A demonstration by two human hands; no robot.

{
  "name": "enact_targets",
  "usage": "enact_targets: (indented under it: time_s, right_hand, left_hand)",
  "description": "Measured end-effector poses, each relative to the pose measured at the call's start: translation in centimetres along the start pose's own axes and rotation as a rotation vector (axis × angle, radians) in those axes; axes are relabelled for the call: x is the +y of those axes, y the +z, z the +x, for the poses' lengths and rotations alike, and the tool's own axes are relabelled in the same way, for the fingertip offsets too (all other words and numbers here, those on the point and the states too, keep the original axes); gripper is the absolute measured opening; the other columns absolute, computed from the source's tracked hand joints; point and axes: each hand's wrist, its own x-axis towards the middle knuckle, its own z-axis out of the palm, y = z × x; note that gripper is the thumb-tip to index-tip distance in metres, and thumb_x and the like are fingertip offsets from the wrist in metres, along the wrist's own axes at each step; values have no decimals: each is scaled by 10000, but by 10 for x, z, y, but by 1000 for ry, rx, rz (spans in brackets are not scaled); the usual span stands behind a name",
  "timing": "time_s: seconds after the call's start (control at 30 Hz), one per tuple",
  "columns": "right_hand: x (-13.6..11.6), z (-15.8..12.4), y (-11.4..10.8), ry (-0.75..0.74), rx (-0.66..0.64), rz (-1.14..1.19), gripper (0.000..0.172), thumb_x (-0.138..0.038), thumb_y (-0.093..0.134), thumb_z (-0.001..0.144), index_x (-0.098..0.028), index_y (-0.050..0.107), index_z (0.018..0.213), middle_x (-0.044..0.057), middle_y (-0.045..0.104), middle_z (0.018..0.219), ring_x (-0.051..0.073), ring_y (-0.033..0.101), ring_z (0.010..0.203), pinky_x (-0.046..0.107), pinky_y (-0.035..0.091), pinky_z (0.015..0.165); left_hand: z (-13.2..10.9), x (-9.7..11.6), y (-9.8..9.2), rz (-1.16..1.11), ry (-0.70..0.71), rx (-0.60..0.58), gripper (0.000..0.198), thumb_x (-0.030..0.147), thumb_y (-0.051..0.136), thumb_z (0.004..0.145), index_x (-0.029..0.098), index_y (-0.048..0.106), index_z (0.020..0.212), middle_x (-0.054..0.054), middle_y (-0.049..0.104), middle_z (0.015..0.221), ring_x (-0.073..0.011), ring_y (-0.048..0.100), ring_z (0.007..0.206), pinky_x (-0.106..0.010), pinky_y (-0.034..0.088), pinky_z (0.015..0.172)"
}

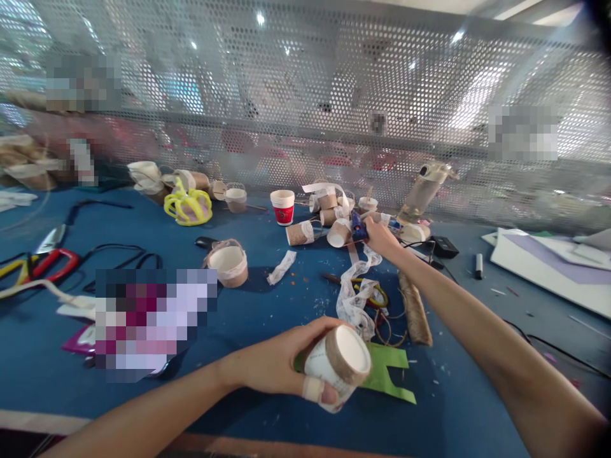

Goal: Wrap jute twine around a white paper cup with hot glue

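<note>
My left hand (286, 359) is closed around a white paper cup (317, 366), tipped so its base faces up toward me. A brown burlap band (340, 359) runs around the cup near that base. A plaster covers my left thumb. Farther off, my right hand (382, 236) grips a blue glue gun (359, 226) beside a pile of small burlap-wrapped cups (329, 216). White lace ribbon (351, 296) trails across the table between my hands. A green fabric piece (389, 372) lies partly behind the held cup.
A small basket-like cup (231, 264) and a red paper cup (282, 208) stand on the blue table (267, 318). Red-handled scissors (55, 264) lie left. A burlap roll (414, 312), a black adapter (443, 247) and white sheets (539, 273) are right. A perforated metal panel (296, 83) rises behind.
</note>
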Motion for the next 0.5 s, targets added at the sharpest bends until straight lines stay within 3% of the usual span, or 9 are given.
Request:
enact_targets:
  time_s: [0.23,0.5]
  right_hand:
    - [9,-2,6,-6,13,-25,341,-313,623,959,-164,586,1263,100,624,1261,240,656,1050,445,566,870]
    - [21,-15,-9,-45,35,6,336,-316,615,963,-168,586,1263,99,625,1259,242,655,1053,447,567,867]
  left_hand:
    - [1,-2,-1,-32,-26,-5,765,247,845,686,248,478,1357,-75,589,1270,-299,534,1209,-421,439,1006]
    - [0,-3,-3,-23,-10,2,745,273,832,713,259,465,1362,-76,580,1296,-301,526,1230,-422,439,1016]
